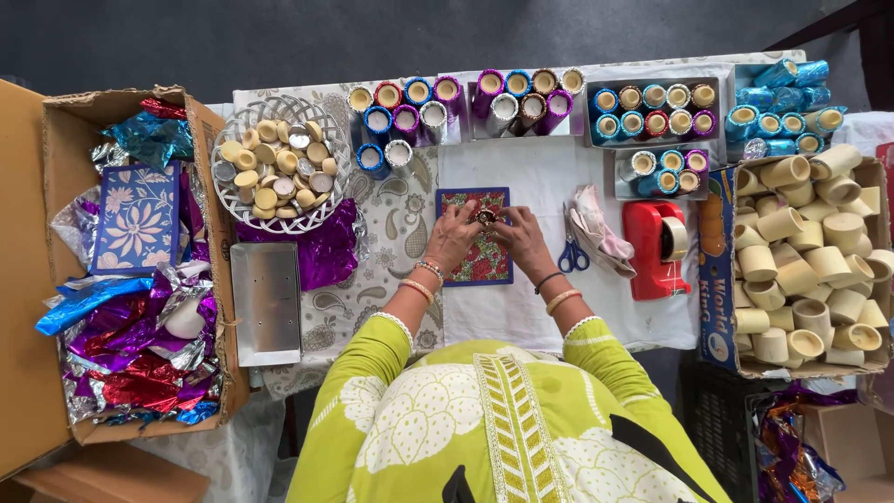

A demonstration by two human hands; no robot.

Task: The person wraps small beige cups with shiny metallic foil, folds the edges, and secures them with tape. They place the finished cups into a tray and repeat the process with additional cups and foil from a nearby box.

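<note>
My left hand (453, 235) and my right hand (522, 237) meet over a small floral-patterned board (480, 265) on the table. Together they pinch a small round foil-wrapped piece (485, 216) between the fingertips. Bangles sit on both wrists. The piece is mostly hidden by my fingers.
A white wire basket (233, 200) of round caps stands at the left, with purple foil (326, 250) and a metal tray (266, 303) below it. Foil-covered tubes (507, 101) line the back. Blue scissors (573, 253), a red tape dispenser (655, 250) and a box of plain cardboard tubes (805, 261) lie right. A box of foil scraps (130, 298) sits left.
</note>
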